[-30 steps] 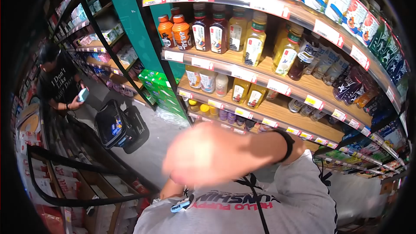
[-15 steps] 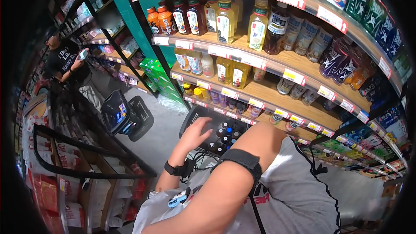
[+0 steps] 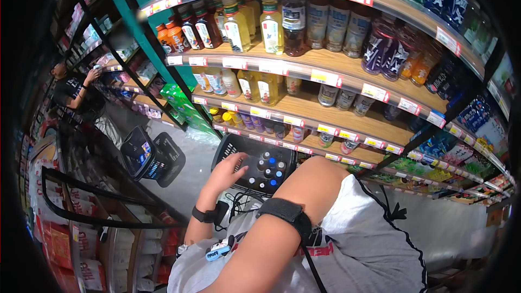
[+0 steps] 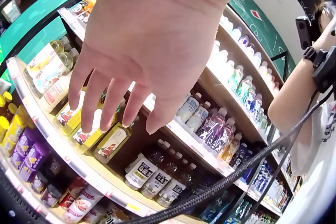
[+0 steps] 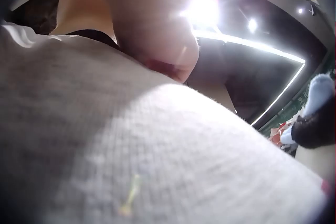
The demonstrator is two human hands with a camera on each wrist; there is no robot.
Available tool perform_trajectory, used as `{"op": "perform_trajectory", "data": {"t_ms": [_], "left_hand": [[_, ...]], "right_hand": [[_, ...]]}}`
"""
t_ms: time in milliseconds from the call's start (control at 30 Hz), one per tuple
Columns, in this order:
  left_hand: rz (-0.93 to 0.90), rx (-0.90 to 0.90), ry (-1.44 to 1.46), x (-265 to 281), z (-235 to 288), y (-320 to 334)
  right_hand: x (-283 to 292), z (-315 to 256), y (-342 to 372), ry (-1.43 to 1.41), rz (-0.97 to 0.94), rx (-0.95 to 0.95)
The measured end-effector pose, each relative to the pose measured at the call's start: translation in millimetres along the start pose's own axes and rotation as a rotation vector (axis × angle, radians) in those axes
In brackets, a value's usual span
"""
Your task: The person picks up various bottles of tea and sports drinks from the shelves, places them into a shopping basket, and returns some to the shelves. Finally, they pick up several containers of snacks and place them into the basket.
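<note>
Bottles (image 3: 269, 169) with white, blue and dark caps stand packed in a black basket (image 3: 249, 145), a little below the middle of the head view. The person's left hand (image 3: 221, 178) hangs by the basket's left side, fingers loosely extended and holding nothing; the left wrist view shows those fingers spread apart. Whether it touches the rim cannot be told. The right forearm (image 3: 244, 260), with a wide black strap (image 3: 285, 214), folds back toward the bottom edge; its hand is out of sight, so its state cannot be told.

A second ago a blurred hand filled the lower centre and hid the basket; now the bottles show. Against half a second ago, both arms hold nearly the same pose, while the drink shelves (image 3: 339, 57) sit farther left in the frame. At left, a bystander (image 3: 76, 95) now has a forearm raised higher, beyond a second basket (image 3: 149, 172) on the floor.
</note>
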State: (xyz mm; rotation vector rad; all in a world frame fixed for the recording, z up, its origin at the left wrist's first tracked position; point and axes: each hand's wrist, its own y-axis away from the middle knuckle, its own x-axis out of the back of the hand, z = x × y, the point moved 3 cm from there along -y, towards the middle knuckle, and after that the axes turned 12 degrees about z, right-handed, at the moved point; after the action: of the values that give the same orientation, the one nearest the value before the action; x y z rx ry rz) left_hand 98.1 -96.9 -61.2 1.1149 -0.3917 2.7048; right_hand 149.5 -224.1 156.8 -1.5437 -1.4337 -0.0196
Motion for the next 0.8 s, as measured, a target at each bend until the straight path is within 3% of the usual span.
{"op": "perform_trajectory", "data": {"t_ms": [367,400,600,700,800], "left_hand": [[0.072,-0.081,-0.046,27.2,23.5,-4.3],[0.063,0.003,-0.023,36.4,24.9,-3.4],[0.321,-0.020,0.180,108.7,35.4,6.7],[0.343,-0.071,0.220,138.6,71.6,19.2],[0.340,-0.266,0.212,155.1,116.3,39.1]], "right_hand": [[-3.7,-25.2,16.7,-0.007,0.001,-0.043],[-4.5,-27.3,17.5,-0.003,-0.003,-0.049],[0.6,-44.5,27.9,0.014,-0.055,-0.104],[16.2,-61.6,39.4,0.049,-0.095,-0.169],[42.9,-88.7,60.5,0.110,-0.162,-0.267]]}}
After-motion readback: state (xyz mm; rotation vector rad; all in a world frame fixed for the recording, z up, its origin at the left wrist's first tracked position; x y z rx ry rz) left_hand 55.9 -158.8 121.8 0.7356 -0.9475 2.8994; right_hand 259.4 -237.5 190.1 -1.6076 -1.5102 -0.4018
